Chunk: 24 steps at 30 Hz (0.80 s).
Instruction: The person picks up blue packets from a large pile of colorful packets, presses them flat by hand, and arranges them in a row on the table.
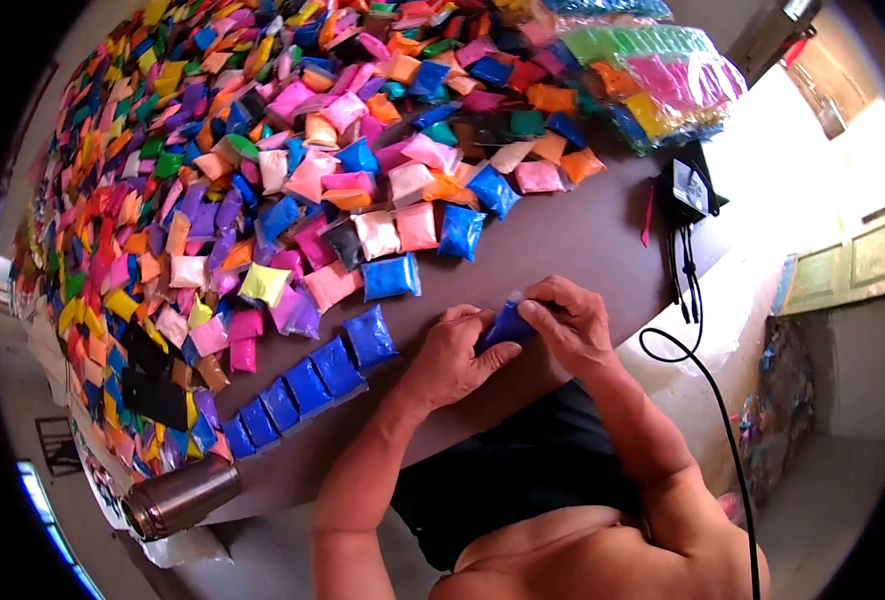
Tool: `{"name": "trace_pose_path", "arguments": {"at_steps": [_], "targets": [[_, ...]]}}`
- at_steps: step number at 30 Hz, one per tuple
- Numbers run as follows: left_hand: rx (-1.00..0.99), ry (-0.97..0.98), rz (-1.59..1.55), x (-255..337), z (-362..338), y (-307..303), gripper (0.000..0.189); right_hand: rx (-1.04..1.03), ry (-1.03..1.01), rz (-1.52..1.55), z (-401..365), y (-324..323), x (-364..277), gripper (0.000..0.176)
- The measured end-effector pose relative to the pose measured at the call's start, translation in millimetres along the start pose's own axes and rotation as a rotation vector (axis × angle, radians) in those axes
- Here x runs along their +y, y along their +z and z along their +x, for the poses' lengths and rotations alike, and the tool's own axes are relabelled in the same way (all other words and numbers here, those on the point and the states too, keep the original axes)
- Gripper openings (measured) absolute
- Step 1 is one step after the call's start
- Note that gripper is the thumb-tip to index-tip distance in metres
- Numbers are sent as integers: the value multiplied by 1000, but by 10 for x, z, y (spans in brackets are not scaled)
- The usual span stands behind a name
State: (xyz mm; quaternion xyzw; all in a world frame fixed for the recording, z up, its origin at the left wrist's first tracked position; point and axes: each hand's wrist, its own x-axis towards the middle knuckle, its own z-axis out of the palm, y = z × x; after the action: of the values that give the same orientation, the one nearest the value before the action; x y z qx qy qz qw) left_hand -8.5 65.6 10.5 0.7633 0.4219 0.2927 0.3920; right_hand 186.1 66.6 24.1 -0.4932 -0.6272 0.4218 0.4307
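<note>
One dark blue packet (505,325), small and shiny, held between two bare hands above the near part of the brown table (582,240).

Left hand (457,355): fingers curled and grasping the packet at its lower end, thumb laid along its near side.

Right hand (570,325): thumb and fingers pinching the same packet at its upper end, the other fingers bent.

One row of blue packets (307,385), lying side by side on the table to the left of the hands; the row slants from the hands down toward a metal cylinder (182,497). The cylinder lies on its side near the far-left end of the row.

One large heap of small packets (262,150), in pink, orange, yellow, green, purple, black, white and blue, spread over the far and left parts of the table. At its near edge, one lighter blue packet (390,277) lies flat, just beyond the row.

Several large clear bags (662,85), filled with coloured contents, stacked at the far right of the heap.

One black device (689,190) with dark cords, at the right side of the table. One black cable (727,430), looping near the table's right side and running down past the person's right arm.

One black garment (512,450), across the person's lap, below the hands.
</note>
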Motion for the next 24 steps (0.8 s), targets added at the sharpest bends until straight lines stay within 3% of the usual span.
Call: {"name": "trace_pose_path", "arguments": {"at_steps": [5,7,8,10,13,15,19,21,22,24], "targets": [[63,-14,-54,-5,-29,14,38,-3,-130,-79,-46,-44,-133,13],[-9,77,-25,-76,-4,33,34,-21,-147,-77,-51,-31,-99,14],[68,167,-56,-56,10,56,32,-30,-47,-2,-44,-27,-56,16],[57,103,-39,-28,1,42,32,-82,183,176,-45,12,-114,22],[14,26,-43,-42,-3,39,36,-259,310,97,-76,-104,-126,21],[-15,57,19,-28,-17,38,35,-262,232,93,-95,-139,10,21],[40,16,-3,-50,-27,89,32,-174,174,-17,-39,-207,1,23],[46,99,-40,-129,-11,123,27,7,133,235,20,-209,-31,23],[57,95,-39,-134,-21,112,27,39,111,112,70,-246,-92,19],[-88,69,2,-106,-9,67,23,79,89,19,152,-231,-166,16]]}}
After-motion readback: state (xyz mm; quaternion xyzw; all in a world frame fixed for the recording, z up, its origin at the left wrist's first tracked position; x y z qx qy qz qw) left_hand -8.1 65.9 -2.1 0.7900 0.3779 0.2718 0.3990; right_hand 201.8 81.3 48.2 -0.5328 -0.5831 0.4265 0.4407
